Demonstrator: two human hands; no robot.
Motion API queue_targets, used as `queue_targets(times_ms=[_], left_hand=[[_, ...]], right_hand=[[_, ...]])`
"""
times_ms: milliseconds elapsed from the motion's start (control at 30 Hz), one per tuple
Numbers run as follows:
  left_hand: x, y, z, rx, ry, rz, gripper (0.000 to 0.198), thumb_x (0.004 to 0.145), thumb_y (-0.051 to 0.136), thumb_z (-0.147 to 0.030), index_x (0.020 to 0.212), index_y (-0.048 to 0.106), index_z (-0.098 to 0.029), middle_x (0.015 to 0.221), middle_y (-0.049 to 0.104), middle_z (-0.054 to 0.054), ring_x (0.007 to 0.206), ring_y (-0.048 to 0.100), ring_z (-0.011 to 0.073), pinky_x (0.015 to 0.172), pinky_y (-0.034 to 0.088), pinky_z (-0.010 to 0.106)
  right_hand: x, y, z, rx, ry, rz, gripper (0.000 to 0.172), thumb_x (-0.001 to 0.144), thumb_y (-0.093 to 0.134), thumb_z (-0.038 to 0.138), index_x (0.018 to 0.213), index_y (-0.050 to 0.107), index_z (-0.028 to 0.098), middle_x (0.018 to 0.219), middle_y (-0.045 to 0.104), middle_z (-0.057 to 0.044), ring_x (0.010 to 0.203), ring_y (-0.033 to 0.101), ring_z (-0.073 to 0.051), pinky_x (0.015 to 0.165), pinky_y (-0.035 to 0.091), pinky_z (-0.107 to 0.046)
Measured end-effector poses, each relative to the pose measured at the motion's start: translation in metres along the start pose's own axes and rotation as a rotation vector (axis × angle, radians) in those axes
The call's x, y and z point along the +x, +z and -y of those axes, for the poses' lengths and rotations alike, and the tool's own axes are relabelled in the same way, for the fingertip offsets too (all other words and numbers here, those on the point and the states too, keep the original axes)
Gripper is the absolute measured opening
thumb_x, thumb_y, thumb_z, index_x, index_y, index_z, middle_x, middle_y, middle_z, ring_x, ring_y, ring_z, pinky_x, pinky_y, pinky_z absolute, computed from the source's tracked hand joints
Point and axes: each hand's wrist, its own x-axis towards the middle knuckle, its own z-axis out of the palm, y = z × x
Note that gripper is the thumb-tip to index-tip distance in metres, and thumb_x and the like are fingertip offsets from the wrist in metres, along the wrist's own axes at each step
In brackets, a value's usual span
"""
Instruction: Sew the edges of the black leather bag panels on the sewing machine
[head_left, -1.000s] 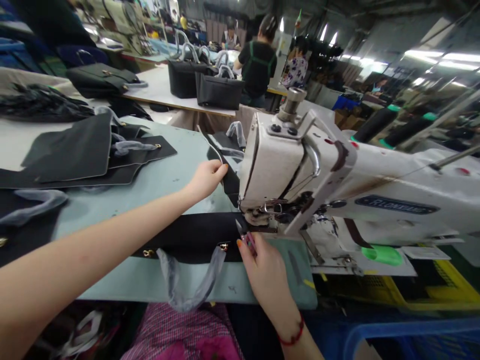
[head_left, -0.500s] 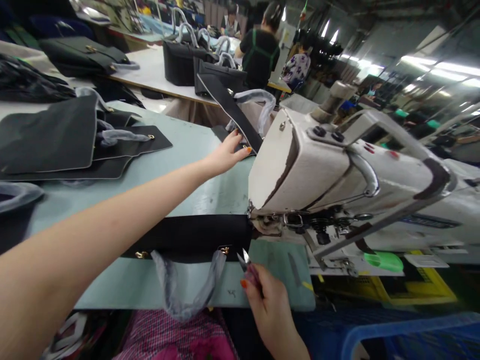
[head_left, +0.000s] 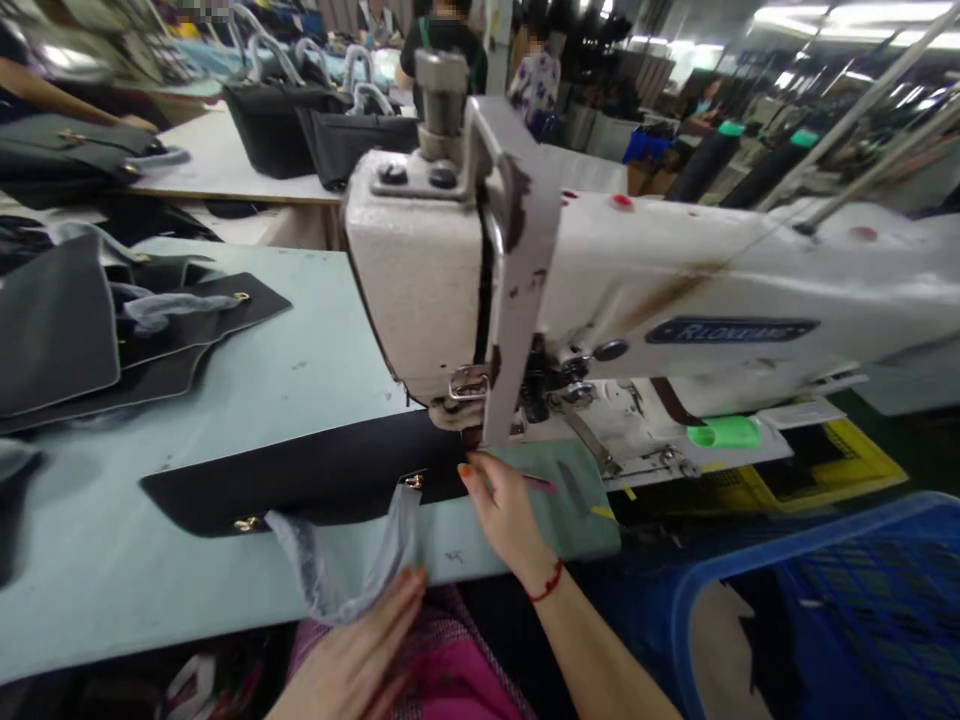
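Observation:
A black bag panel with gold fittings lies on the table, its right end under the sewing machine head. My right hand has thumb and forefinger closed at the panel's front right corner, beside the machine's foot. Just past its knuckles shows a pink sliver, perhaps the snips' handle; whether the hand holds it I cannot make out. A plastic-wrapped handle hangs from the panel towards me. At the bottom of that loop my left hand, somewhat blurred, stretches its fingers out over my lap, apparently holding nothing.
More black bag pieces are piled at the left of the pale green table. Finished black bags stand on a white table behind. A blue basket is low at the right, near a yellow crate. People work further back.
My left hand has come back from the far bag piece to the front edge. My right hand has moved up to the panel's corner; the snips' blades no longer show. The view has shifted right.

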Motion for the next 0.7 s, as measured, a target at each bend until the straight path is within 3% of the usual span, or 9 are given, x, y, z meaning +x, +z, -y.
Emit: queue_targets(times_ms=[100, 200, 300, 433, 533, 700], left_hand=[[0.019, 0.022, 0.040, 0.150, -0.301, -0.349, 0.096, 0.081, 0.071, -0.023, 0.159, 0.016, -0.034, 0.160, 0.032, 0.010, 0.145, 0.031, 0.0411, 0.117, 0.035, 0.056], [0.055, 0.012, 0.071, 0.192, -0.323, -0.496, 0.092, 0.081, 0.072, -0.027, 0.156, 0.022, -0.041, 0.162, 0.031, 0.005, 0.150, 0.015, 0.0418, 0.122, 0.012, 0.064], [0.082, -0.017, 0.085, 0.165, -0.229, -0.348, 0.068, 0.085, 0.069, -0.027, 0.148, 0.045, -0.041, 0.152, 0.048, 0.005, 0.147, 0.031, 0.0373, 0.123, 0.005, 0.061], [0.093, -0.052, 0.089, -0.035, -0.089, -0.082, 0.044, 0.090, 0.061, -0.026, 0.132, 0.062, -0.039, 0.145, 0.055, -0.002, 0.133, 0.054, 0.0280, 0.122, 0.024, 0.048], [0.094, -0.067, 0.085, -0.152, -0.115, -0.100, 0.030, 0.090, 0.057, -0.031, 0.116, 0.073, -0.032, 0.135, 0.065, 0.000, 0.121, 0.063, 0.0272, 0.112, 0.040, 0.041], [0.098, -0.074, 0.080, -0.095, -0.146, -0.087, 0.030, 0.089, 0.057, -0.040, 0.108, 0.077, -0.028, 0.125, 0.072, 0.003, 0.112, 0.068, 0.0264, 0.102, 0.049, 0.034]], right_hand=[[0.005, 0.012, 0.007, 0.186, 0.069, 0.006, 0.035, 0.098, 0.052, 0.044, 0.081, 0.067, 0.017, 0.071, 0.062, -0.001, 0.065, 0.055, -0.015, 0.060, 0.040, -0.023], [0.004, 0.016, 0.012, 0.264, 0.096, -0.016, 0.038, 0.097, 0.052, 0.046, 0.073, 0.062, 0.017, 0.063, 0.050, 0.002, 0.058, 0.043, -0.012, 0.055, 0.032, -0.023], [0.001, 0.015, 0.018, 0.308, 0.127, -0.025, 0.040, 0.097, 0.052, 0.045, 0.068, 0.058, 0.017, 0.060, 0.042, 0.003, 0.057, 0.037, -0.011, 0.054, 0.027, -0.024], [0.000, 0.014, 0.025, 0.375, 0.163, -0.014, 0.038, 0.096, 0.054, 0.043, 0.068, 0.055, 0.018, 0.062, 0.039, 0.003, 0.058, 0.035, -0.011, 0.054, 0.026, -0.024], [0.000, 0.013, 0.029, 0.430, 0.206, -0.007, 0.041, 0.094, 0.055, 0.045, 0.064, 0.048, 0.018, 0.061, 0.035, 0.004, 0.057, 0.032, -0.011, 0.052, 0.024, -0.023], [-0.001, 0.015, 0.029, 0.497, 0.259, -0.003, 0.045, 0.092, 0.056, 0.047, 0.061, 0.039, 0.019, 0.061, 0.030, 0.005, 0.056, 0.027, -0.010, 0.050, 0.021, -0.023]])
